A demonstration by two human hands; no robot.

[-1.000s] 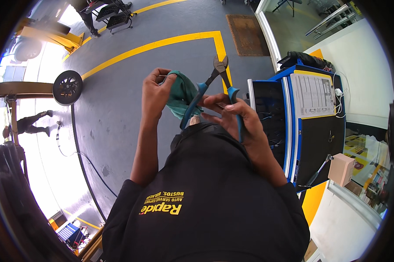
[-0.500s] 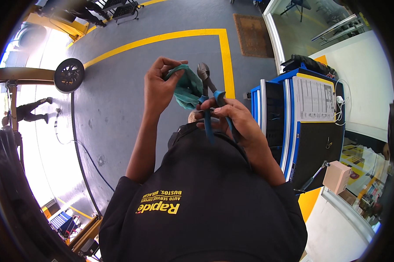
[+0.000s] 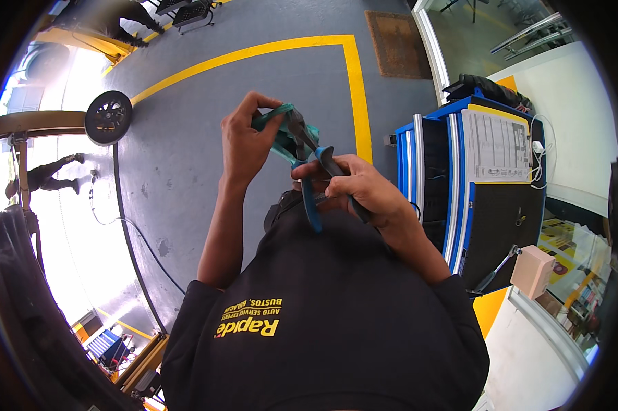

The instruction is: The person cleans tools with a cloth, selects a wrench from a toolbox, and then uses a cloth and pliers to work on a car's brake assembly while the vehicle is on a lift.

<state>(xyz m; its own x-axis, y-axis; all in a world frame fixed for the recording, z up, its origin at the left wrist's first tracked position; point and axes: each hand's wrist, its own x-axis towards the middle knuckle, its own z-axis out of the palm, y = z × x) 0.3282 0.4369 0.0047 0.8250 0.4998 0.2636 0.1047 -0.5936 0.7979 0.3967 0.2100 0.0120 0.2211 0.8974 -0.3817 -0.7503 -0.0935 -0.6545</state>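
Our left hand (image 3: 246, 144) clenched the teal cloth (image 3: 286, 138) just left of the pliers (image 3: 313, 164) — our right hand (image 3: 361, 193) gripped their blue handles

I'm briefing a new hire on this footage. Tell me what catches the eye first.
At centre, the left hand pinches a teal cloth around the head of blue-handled pliers, gripped by the right hand. A bold yellow floor line runs behind them, and a blue tool cabinet stands at right.
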